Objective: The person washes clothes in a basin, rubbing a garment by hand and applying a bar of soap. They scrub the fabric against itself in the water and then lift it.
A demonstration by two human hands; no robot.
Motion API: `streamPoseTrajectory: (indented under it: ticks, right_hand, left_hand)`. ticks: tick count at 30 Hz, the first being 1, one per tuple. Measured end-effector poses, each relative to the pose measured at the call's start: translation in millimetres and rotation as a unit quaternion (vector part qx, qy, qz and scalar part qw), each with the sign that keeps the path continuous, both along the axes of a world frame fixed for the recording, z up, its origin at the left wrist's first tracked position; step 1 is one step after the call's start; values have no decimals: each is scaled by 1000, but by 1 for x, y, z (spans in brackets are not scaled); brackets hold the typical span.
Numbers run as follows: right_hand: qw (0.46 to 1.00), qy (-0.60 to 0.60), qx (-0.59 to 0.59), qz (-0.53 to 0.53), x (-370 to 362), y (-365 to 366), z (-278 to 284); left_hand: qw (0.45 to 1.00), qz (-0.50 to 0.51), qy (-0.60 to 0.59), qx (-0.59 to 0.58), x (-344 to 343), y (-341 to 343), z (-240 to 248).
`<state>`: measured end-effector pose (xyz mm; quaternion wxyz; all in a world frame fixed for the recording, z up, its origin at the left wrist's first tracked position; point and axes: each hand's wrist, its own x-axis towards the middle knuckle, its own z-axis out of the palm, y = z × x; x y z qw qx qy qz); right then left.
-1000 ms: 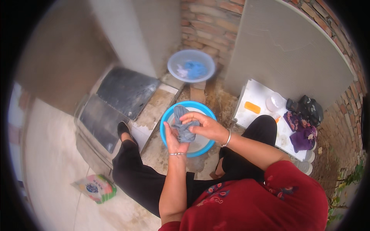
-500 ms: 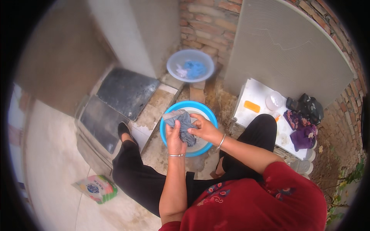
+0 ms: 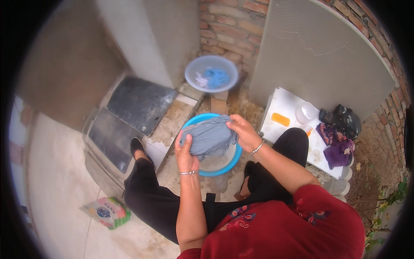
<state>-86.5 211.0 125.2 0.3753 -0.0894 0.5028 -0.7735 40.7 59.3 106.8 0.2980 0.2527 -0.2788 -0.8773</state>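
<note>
A grey cloth garment (image 3: 211, 137) is stretched between my two hands above the blue-rimmed basin (image 3: 230, 164). My left hand (image 3: 186, 152) grips its left edge, thumb on top. Its upper right corner is pinched in my right hand (image 3: 245, 133). What kind of garment it is I cannot make out. The cloth hides the middle and far side of the basin; pale, cloudy water (image 3: 213, 163) shows below the cloth.
Beyond stands a translucent basin (image 3: 192, 77) with blue and white cloths (image 3: 217, 77). A white board (image 3: 317, 151) at right holds an orange bar (image 3: 280, 119), a clear bowl (image 3: 305, 113) and purple cloth (image 3: 338, 153). A detergent bag (image 3: 110, 212) lies left, near dark slabs (image 3: 140, 103).
The bunched grey garment is now spread out wide. My right hand has moved right and up, away from my left hand, which has shifted slightly left.
</note>
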Motion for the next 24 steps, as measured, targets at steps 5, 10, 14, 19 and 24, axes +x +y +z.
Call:
streamPoseTrajectory:
  ticks: [5,10,14,19,24]
  right_hand:
    - [999,10,-29,-19,6,-3,22]
    - [981,187,39,27,22,-24,37]
    - [928,356,112,3,42,-42,18]
    - [795,598,75,75,100,-27,3]
    - [731,676,13,92,115,-29,3]
  left_hand:
    - [998,55,-12,26,2,-9,-16]
    - [995,35,-85,49,4,-7,-61]
    - [961,-108,-122,225,-2,33,-49]
    - [959,-91,17,267,5,53,2]
    - [940,-108,73,316,6,39,-46]
